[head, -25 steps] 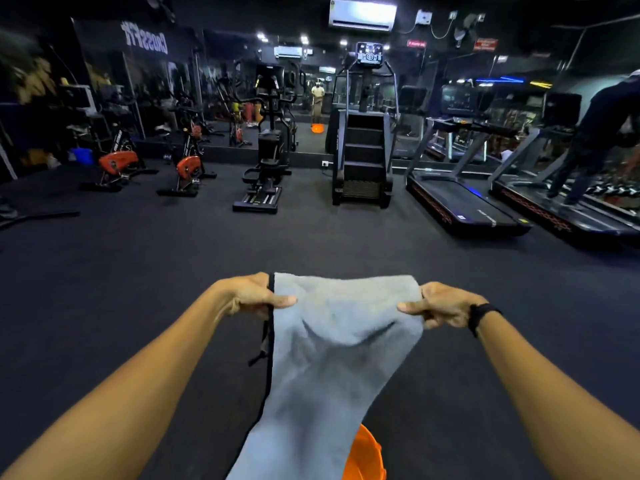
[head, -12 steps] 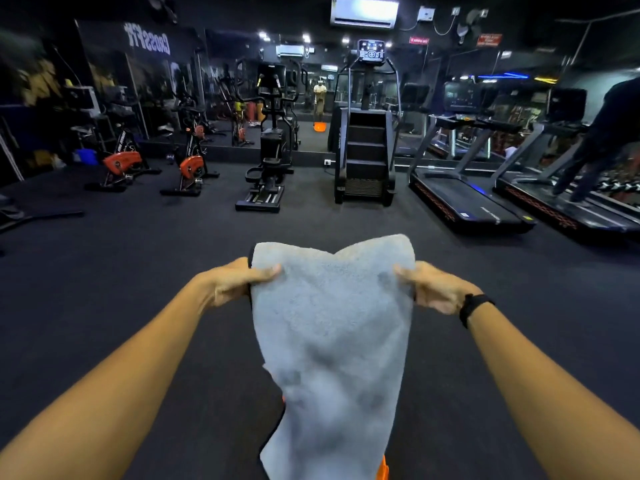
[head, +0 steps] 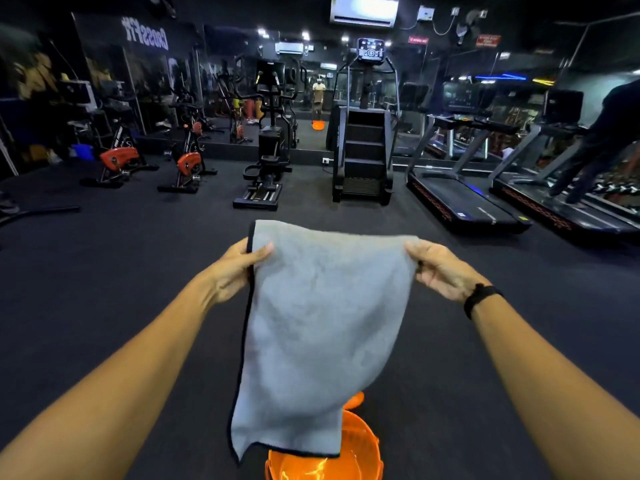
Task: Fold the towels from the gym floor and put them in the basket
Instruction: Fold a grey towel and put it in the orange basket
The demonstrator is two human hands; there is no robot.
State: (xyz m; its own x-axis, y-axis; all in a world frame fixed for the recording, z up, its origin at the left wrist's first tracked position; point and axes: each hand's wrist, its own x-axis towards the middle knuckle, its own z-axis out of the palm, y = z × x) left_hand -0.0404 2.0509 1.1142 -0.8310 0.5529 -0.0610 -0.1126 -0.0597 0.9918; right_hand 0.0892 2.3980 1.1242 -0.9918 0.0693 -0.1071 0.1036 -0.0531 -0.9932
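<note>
- Towel [head: 322, 327], grey with a dark trim, held up at chest height, hanging full and flat between both hands; appears already doubled once, though hard to confirm from this side.
- Left hand [head: 239, 268] pinching the top left corner, thumb over the front face of the cloth.
- Right hand [head: 438, 268] pinching the top right corner, fingers curled behind the edge; black band on that wrist [head: 479, 297].
- Basket [head: 325, 452], orange and translucent, standing on the floor directly below the towel's lower hem, near the bottom of the view; interior mostly hidden by the cloth, so contents cannot be told.
- Progress, as a judgement: mid-fold on this one towel, nothing yet lowered into the basket; remaining folds and the drop still to do.
- No other loose towels visible on the dark floor [head: 104, 271] from here, so number left unknown.
- Far side: two orange exercise bikes [head: 152, 161] at left, a stair climber [head: 363, 143] at centre, treadmills [head: 464, 199] at right with another person [head: 595, 140] standing on the farthest one.
- Nothing between towel and basket; all machines well apart from the working spot.
- Only likely snag: lower hem draping onto the basket rim while folding.
</note>
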